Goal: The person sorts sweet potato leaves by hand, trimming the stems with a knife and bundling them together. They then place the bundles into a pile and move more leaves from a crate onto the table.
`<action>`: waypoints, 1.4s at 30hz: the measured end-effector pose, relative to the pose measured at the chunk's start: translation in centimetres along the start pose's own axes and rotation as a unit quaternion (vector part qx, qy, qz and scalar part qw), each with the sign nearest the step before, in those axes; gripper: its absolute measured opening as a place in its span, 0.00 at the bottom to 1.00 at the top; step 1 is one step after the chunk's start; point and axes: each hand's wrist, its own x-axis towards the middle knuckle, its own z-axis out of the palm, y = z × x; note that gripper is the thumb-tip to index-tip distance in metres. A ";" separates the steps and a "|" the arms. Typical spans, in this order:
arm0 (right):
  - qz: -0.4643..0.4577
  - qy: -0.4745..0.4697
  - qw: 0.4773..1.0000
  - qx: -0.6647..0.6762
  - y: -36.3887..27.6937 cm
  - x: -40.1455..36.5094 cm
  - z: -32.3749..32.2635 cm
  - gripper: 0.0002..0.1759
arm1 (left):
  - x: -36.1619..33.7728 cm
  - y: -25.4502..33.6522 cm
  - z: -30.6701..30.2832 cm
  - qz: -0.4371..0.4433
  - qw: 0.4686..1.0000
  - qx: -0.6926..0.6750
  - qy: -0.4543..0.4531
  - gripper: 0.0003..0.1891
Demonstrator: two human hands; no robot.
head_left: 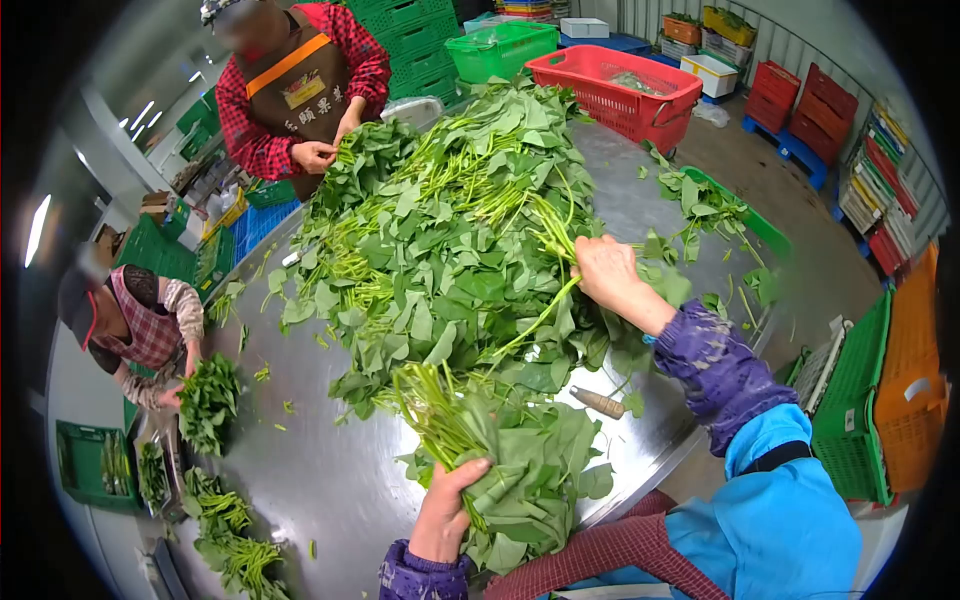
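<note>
My left hand (450,508), near the table's front edge, is closed round a bunch of leafy greens (530,480). The cut stems of that bunch point up and away, and its broad leaves hang toward me. Farther off, my right hand (612,275) grips several green stems (552,232) at the right side of a large heap of leafy greens (440,240). One long stem runs from under that hand down toward the left-hand bunch. A knife with a wooden handle (598,402) lies between my hands; its blade is mostly hidden by leaves.
Across the metal table (330,480), a person in a brown apron (300,85) handles greens. At left, another person (145,345) holds a bunch; tied-looking bunches (235,540) lie nearby. A red basket (620,90) stands at the far edge, a green tray (745,215) at right.
</note>
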 end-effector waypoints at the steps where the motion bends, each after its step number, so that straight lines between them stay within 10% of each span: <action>1: -0.002 -0.003 1.000 0.001 -0.7 -0.8 -1.4 0.14 | 0.4 -0.6 -1.2 -0.006 1.000 -0.019 -0.005 0.31; 3: -0.082 0.103 0.991 -0.012 -2.9 -2.8 -4.7 0.16 | 0.2 -1.0 -1.0 0.000 0.999 -0.039 -0.020 0.30; 10: -0.106 -0.402 0.847 0.331 -11.0 -9.3 -10.9 0.27 | -0.3 -4.3 -3.9 -0.061 0.981 -0.181 0.008 0.21; 14: -0.192 -0.409 0.735 0.505 -11.4 -11.5 -9.3 0.32 | -2.1 -3.6 -4.4 -0.067 0.975 -0.214 0.008 0.19; 19: -0.137 -0.285 0.772 0.552 -13.8 -13.4 -6.2 0.17 | -2.4 -3.8 -5.4 -0.062 0.986 -0.153 -0.001 0.20; 21: -0.187 -0.371 0.766 0.490 -14.1 -13.8 -5.9 0.13 | -2.6 -3.1 -4.8 -0.020 0.969 0.241 0.037 0.23; 25: -0.139 -0.266 0.652 0.696 -16.0 -13.3 -6.2 0.11 | -2.4 -2.8 -4.0 0.019 0.990 -0.043 -0.133 0.28; 27: -0.154 -0.251 0.663 0.688 -15.8 -13.6 -5.6 0.12 | -2.3 -3.1 -4.0 0.014 0.988 -0.082 -0.126 0.31; 32: -0.036 -0.320 0.906 0.274 -14.1 -12.3 -6.9 0.20 | -1.8 -5.1 -5.7 0.107 0.987 -0.117 -0.026 0.23; 37: -0.028 -0.129 0.976 0.173 -5.8 -13.3 -2.3 0.20 | -3.7 -1.0 -9.2 0.245 0.930 -0.243 0.130 0.16; 42: -0.076 -0.209 0.956 0.193 -3.8 -16.1 0.8 0.23 | -4.1 -0.3 -15.1 0.306 0.894 -0.277 0.174 0.18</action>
